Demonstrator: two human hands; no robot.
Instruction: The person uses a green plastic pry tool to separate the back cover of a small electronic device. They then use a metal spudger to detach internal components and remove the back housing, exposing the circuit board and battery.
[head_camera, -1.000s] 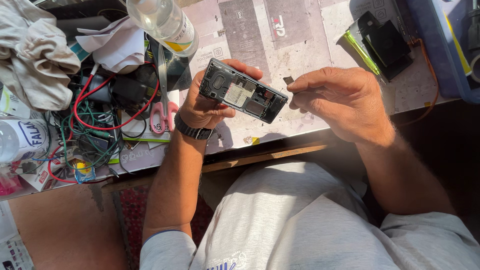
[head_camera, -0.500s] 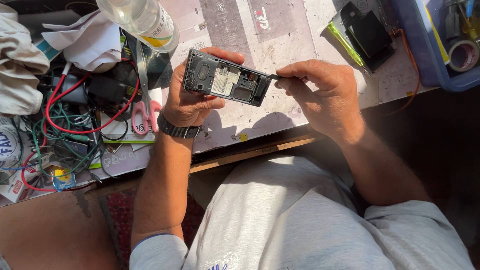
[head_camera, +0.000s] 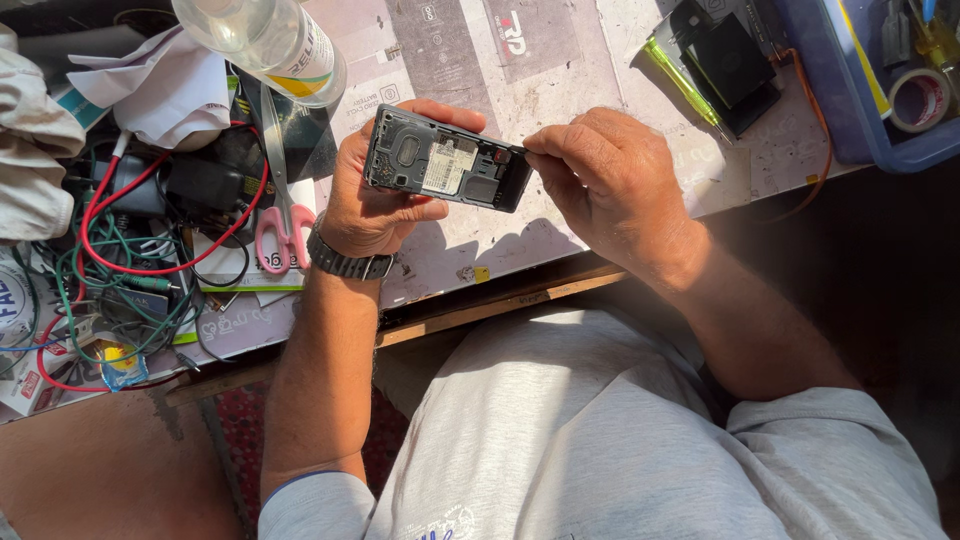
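The phone (head_camera: 447, 159) is clamped in the left hand (head_camera: 375, 205), long axis pointing at the right hand (head_camera: 610, 185), whose fingertips (head_camera: 535, 150) are pinched together at its near end.

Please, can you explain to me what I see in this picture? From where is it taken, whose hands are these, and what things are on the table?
The picture comes from a camera worn on a person's head, looking down at their own two hands. The left hand, with a wristwatch, holds an opened mobile phone with its back cover off. The right hand pinches at the phone's end; whether it holds a tool cannot be seen. On the worktable lie pink-handled scissors, red and green wires, a clear plastic bottle, a green screwdriver and a blue tray with a tape roll.
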